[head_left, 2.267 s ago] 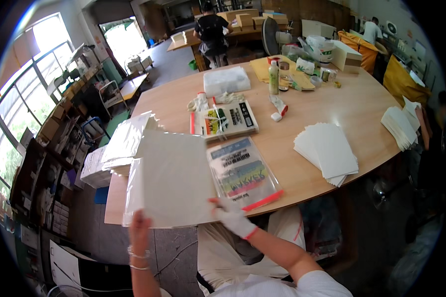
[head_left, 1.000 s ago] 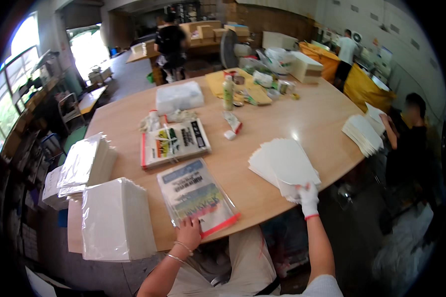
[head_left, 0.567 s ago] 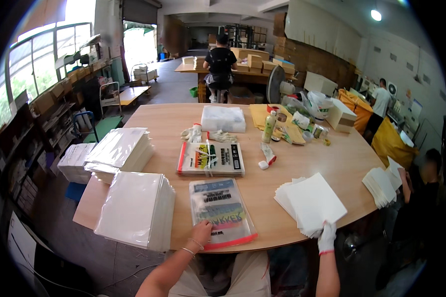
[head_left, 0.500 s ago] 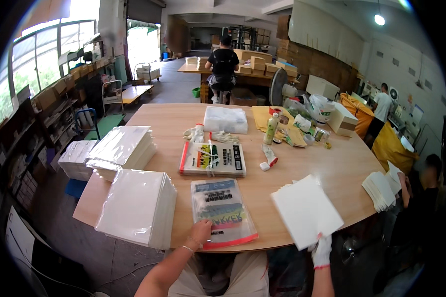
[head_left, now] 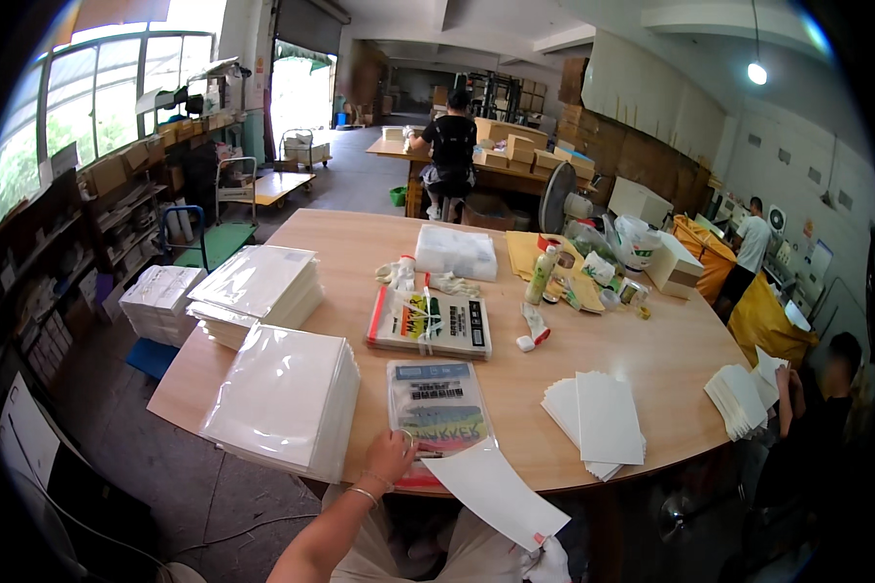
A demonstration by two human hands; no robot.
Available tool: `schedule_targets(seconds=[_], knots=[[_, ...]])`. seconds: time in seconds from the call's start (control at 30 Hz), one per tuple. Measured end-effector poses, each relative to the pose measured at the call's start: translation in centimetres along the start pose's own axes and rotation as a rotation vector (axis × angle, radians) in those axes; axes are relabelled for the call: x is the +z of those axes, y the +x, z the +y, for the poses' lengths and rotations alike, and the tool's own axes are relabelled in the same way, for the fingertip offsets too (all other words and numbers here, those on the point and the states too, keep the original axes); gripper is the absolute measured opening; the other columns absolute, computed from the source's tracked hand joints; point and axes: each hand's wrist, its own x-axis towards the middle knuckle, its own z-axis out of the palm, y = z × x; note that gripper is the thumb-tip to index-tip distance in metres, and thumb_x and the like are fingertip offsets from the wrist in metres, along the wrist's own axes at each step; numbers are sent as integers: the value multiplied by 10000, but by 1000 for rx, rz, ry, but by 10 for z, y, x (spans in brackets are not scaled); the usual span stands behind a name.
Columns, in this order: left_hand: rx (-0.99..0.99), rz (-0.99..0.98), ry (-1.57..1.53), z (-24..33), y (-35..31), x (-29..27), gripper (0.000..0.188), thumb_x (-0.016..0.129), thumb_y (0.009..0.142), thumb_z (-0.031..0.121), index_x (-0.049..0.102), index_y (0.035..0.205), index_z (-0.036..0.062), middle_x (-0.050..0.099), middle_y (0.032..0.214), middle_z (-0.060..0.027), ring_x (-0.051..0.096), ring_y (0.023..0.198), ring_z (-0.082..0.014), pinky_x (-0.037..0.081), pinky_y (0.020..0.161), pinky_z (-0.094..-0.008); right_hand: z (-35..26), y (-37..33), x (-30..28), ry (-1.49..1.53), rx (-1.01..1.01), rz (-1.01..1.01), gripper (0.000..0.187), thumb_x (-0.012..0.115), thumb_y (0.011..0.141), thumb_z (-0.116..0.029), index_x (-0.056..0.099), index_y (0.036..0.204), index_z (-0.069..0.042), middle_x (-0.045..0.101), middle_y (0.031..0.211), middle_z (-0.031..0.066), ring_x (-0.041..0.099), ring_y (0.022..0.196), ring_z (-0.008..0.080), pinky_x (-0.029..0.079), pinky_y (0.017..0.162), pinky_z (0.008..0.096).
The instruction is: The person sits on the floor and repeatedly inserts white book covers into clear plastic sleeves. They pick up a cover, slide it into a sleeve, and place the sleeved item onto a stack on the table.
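At the worktop's (head_left: 651,360) near edge, left hand (head_left: 391,455) rests open-fingered on a clear-sleeved printed packet (head_left: 436,413); gloved right hand (head_left: 546,562) grips a white paper sheet (head_left: 496,494).

Printed packet (head_left: 436,413) on table (head_left: 671,360), bag stack (head_left: 287,398) left (touching)

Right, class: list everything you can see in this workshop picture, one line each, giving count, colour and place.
Round table: one, wooden, centre.
Clear packet of printed sheets: one, near edge.
Second printed packet: one, mid-table.
White sheet stack: one, right of packet.
Wrapped white stacks: several, table's left side.
Green bottle: one, far side.
Loose white sheet: one, below the table edge.
Seated person: one, far right.
Standing person: one, dark clothes, rear bench.
Left hand: bare, on the near packet.
Right hand: white glove, holding the loose sheet.
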Motion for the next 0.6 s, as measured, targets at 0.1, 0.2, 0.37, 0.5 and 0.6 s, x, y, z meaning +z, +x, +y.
schedule_targets(seconds=[0.1, 0.2, 0.37, 0.5, 0.6], knots=[[-248, -375, -322, 5, 14, -8, 221, 564, 813, 196, 598, 927, 10, 624, 830, -186, 613, 721, -320, 498, 634, -369, 14, 4, -6, 132, 77, -46, 57, 511, 834, -182, 511, 834, -126, 474, 550, 2, 450, 407, 123, 363, 333, 265], [-475, -426, -1008, -8, 19, 5, 260, 533, 848, 181, 571, 985, -36, 628, 775, -179, 617, 562, -240, 494, 523, -318, 12, -17, 26, -88, -79, 40, 77, 516, 838, -182, 496, 782, -134, 462, 541, 0, 447, 409, 125, 377, 343, 274], [-162, -291, -559, 32, 5, -13, 227, 508, 832, 78, 551, 1016, -47, 644, 822, -157, 641, 637, -172, 514, 582, -286, 19, -23, 26, -629, -678, 0, 166, 569, 810, -189, 556, 946, -95, 512, 643, 43, 502, 515, 170, 450, 470, 291], [-150, -74, -1053, 63, -33, 14, 300, 518, 808, 38, 491, 1100, -29, 632, 944, -129, 626, 816, -192, 496, 717, -276, 29, -17, 28, -417, -563, -140, 267, 524, 838, -157, 511, 1094, -86, 557, 790, 53, 527, 577, 157, 452, 486, 283], [-250, 22, -1269, 75, -41, 62, 275, 521, 810, 54, 507, 1075, -19, 614, 986, -106, 600, 868, -193, 478, 781, -283, 25, -20, 43, 71, -183, -211, 317, 465, 874, -121, 456, 1188, -85, 589, 904, 51, 534, 606, 131, 438, 466, 270]])
